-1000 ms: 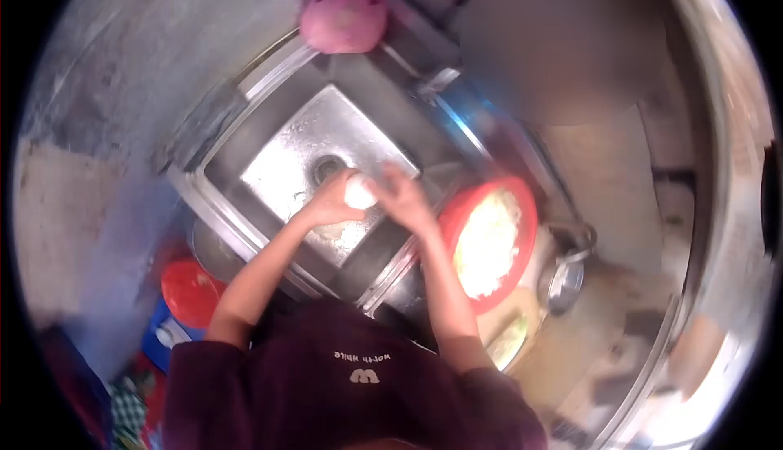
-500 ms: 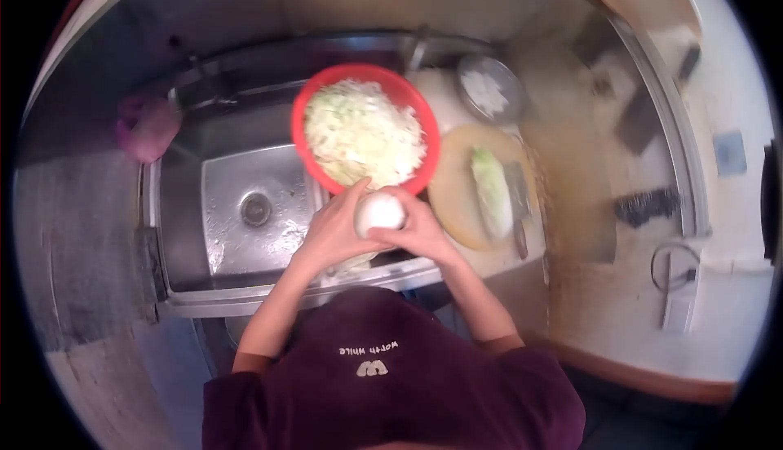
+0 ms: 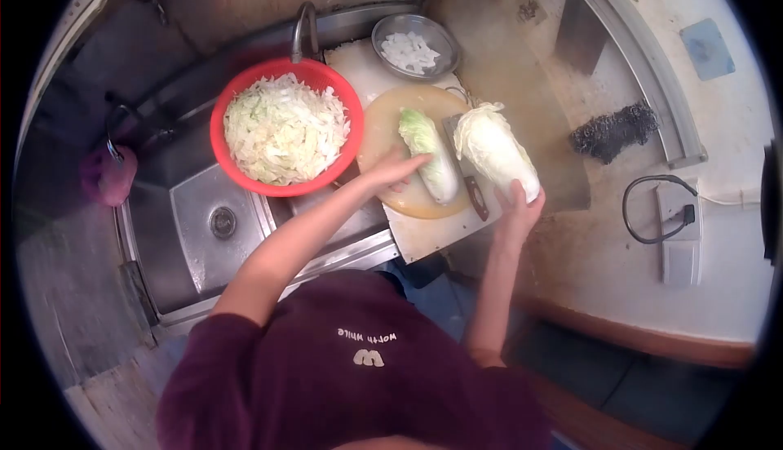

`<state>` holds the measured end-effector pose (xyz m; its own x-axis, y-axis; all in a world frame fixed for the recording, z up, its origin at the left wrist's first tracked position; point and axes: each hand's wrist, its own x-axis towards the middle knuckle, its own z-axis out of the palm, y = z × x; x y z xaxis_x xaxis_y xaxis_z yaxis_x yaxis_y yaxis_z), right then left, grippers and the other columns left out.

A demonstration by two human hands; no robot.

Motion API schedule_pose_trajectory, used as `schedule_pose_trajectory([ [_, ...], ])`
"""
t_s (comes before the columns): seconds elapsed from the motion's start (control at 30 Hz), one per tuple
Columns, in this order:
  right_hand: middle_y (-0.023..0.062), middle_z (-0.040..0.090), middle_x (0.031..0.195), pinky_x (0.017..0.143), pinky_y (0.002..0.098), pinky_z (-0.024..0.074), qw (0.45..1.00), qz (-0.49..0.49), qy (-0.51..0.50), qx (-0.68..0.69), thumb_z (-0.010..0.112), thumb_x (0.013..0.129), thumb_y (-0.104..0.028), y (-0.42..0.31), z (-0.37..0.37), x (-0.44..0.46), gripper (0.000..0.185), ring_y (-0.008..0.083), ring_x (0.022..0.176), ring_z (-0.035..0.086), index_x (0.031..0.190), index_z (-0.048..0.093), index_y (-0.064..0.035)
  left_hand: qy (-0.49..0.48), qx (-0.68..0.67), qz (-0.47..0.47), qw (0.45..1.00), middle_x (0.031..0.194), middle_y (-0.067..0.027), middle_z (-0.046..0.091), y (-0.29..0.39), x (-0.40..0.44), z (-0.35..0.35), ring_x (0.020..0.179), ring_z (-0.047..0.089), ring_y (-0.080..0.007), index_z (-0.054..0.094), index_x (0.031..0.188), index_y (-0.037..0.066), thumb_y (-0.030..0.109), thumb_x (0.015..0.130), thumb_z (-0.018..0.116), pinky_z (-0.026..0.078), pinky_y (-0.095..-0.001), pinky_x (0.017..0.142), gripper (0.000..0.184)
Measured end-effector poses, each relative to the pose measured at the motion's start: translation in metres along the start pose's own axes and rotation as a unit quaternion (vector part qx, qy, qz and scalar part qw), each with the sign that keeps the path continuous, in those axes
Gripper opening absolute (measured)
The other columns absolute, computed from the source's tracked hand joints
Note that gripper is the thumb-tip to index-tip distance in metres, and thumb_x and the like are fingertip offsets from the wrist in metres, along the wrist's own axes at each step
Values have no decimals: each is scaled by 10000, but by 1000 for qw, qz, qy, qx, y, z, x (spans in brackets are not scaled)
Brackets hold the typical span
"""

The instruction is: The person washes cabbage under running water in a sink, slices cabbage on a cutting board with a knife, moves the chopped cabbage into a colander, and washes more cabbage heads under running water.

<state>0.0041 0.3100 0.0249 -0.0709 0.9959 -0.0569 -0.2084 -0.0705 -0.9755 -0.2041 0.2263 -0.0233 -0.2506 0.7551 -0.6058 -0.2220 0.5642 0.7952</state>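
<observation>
My right hand (image 3: 519, 208) grips the white base of a napa cabbage (image 3: 496, 150), whose leafy end points away from me. This cabbage is over the right edge of the round cutting board (image 3: 382, 136). On the board lies a slimmer napa cabbage piece (image 3: 432, 160), green at its far end. My left hand (image 3: 394, 170) is at the left side of that piece, its fingers apart and one digit reaching onto the leaves. Between the two cabbages lies a knife (image 3: 476, 198), its handle toward me and its blade partly hidden by the held cabbage.
A red basin (image 3: 352, 115) of chopped cabbage stands over the sink (image 3: 192, 242). Behind the board is a metal bowl (image 3: 447, 46) with white pieces in it. A faucet (image 3: 304, 30) rises behind the basin. To the right are a dark scrubber (image 3: 613, 132) and a power outlet (image 3: 681, 242).
Both hands were together around the cabbage in front of the red basin. The right hand has carried it right, past the board; the left hand has let go and moved to the slimmer piece.
</observation>
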Motion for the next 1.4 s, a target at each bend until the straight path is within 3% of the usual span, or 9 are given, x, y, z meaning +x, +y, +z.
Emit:
schedule_pose_trajectory([
  [0.2, 143, 399, 1257, 801, 426, 521, 997, 52, 43, 49, 634, 816, -98, 30, -19, 10, 552, 281, 1078, 508, 1256, 306, -35, 165, 5, 41, 985, 1237, -209, 498, -75, 175, 60, 978, 591, -299, -38, 1417, 22, 524, 639, 707, 532, -376, 670, 1189],
  [0.5, 140, 404, 1237, 836, 441, 505, 995, 67, 24, 73, 640, 813, -96, 51, -13, 34, 559, 274, 1087, 488, 1257, 304, -47, -2, -56, 123, 991, 1105, -81, 571, -67, 54, -8, 960, 596, -196, 387, 1256, 81, 414, 721, 609, 510, -344, 716, 668],
  [0.8, 165, 366, 1274, 921, 457, 421, 987, 146, -65, -9, 697, 771, -112, 123, 12, 41, 692, 288, 1136, 423, 1301, 266, -2, -42, -419, 229, 878, 1288, -133, 482, -45, -103, -73, 1195, 468, -248, 355, 1333, 35, 412, 842, 469, 380, -408, 992, 629],
  [0.9, 174, 454, 1203, 966, 386, 348, 938, -122, -53, -321, 710, 758, -135, 150, -17, 66, 538, 272, 1119, 420, 1197, 439, 15, 53, -465, 286, 836, 1309, -139, 456, -59, -137, -96, 1207, 453, -260, 328, 1343, 33, 440, 848, 468, 355, -436, 1013, 655],
  [0.97, 182, 484, 1168, 932, 395, 376, 819, -303, -29, -486, 712, 754, -142, 110, 8, 48, 520, 273, 1077, 452, 1181, 465, 21, 118, -479, 306, 814, 1322, -140, 439, -70, -154, -108, 1208, 451, -267, 304, 1352, 32, 446, 849, 467, 341, -455, 1019, 671],
  [1.07, 184, 510, 1157, 896, 396, 411, 915, -147, -326, -187, 706, 756, -149, 70, 82, -11, 515, 292, 1032, 503, 1181, 474, 26, 212, -497, 278, 794, 1300, -132, 442, -87, -171, -117, 1189, 457, -253, 295, 1348, 52, 490, 844, 471, 385, -443, 966, 691],
  [1.13, 191, 520, 1155, 861, 390, 443, 790, -304, -474, -244, 719, 752, -197, 51, 128, -76, 579, 318, 988, 542, 1219, 455, 20, 249, -516, 260, 777, 1266, -122, 461, -99, -176, -122, 1163, 469, -239, 330, 1324, 66, 516, 834, 487, 420, -409, 919, 683],
  [1.23, 204, 507, 1151, 834, 393, 462, 651, -457, -576, -192, 776, 691, -299, 52, 182, -151, 731, 317, 1028, 537, 1250, 429, 23, 286, -553, 251, 741, 1248, -113, 475, -111, -186, -121, 1146, 480, -226, 367, 1296, 68, 511, 832, 493, 424, -391, 913, 654],
  [1.4, 147, 586, 926, 571, 322, 511, 639, -542, -528, -137, 760, 705, -267, 74, 223, -196, 604, 266, 754, 616, 1165, 518, 39, 335, -591, 254, 688, 1186, -89, 522, -130, -213, -130, 1072, 520, -185, 430, 1247, 90, 502, 849, 475, 444, -345, 845, 575],
])
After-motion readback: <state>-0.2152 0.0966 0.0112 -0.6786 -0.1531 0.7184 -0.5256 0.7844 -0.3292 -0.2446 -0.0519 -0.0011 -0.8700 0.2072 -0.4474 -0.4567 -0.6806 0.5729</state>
